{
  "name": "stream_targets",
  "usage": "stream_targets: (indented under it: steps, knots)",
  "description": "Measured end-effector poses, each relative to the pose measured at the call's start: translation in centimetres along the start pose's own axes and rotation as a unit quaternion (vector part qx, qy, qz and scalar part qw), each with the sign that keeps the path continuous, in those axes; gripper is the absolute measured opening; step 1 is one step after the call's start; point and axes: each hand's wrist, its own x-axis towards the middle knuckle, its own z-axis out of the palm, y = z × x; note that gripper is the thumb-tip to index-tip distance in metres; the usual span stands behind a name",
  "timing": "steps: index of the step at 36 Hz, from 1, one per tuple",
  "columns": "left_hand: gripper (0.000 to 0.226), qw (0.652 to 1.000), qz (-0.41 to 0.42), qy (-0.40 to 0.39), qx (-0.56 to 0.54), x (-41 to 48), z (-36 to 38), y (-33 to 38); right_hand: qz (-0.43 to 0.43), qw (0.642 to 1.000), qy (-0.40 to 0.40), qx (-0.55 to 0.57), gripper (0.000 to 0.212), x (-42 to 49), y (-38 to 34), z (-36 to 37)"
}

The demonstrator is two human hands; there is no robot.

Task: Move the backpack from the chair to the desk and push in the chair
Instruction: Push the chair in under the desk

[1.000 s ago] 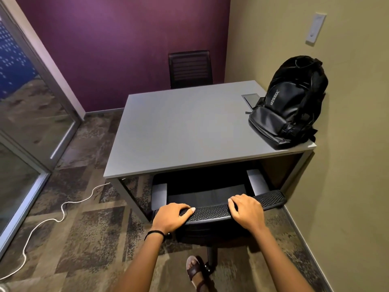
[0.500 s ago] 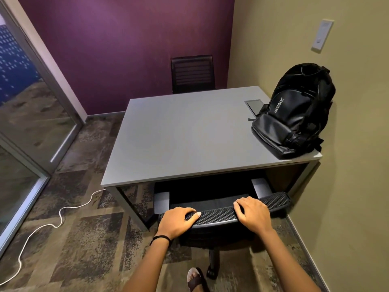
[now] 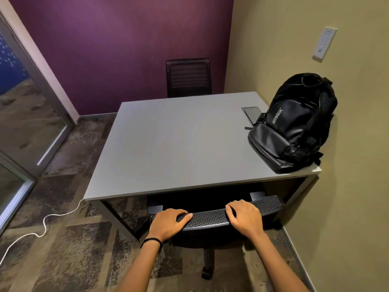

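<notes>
Both hands' grip on chair (image 3: 219,217) backrest, seat under desk (image 3: 168,144) edge

Lower centre, the left hand (image 3: 169,225) and right hand (image 3: 245,218) grip the chair (image 3: 212,218) backrest; its seat sits under the worktop (image 3: 179,144). The backpack (image 3: 294,123) stands at right on the worktop.

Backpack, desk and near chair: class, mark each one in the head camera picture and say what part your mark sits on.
backpack (image 3: 291,127), head view, on its front panel beside the lettering.
desk (image 3: 174,144), head view, on the bare grey top.
near chair (image 3: 210,218), head view, on the mesh top edge of the backrest, between the hands.
</notes>
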Motion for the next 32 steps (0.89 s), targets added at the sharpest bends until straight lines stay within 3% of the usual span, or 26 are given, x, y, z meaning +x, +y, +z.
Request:
stream_targets:
  steps: [14, 32]
  knots:
    - [0.05, 1.0, -0.011, 0.002, -0.015, 6.7, -0.9, 1.8, 0.053, 0.998, 0.007, 0.026, 0.025, 5.5, 3.5, 0.3]
    - [0.044, 1.0, 0.019, 0.005, -0.007, 11.2, -2.0, 0.8, 0.079, 0.994, 0.041, 0.058, 0.038, 9.4, 4.3, 1.9]
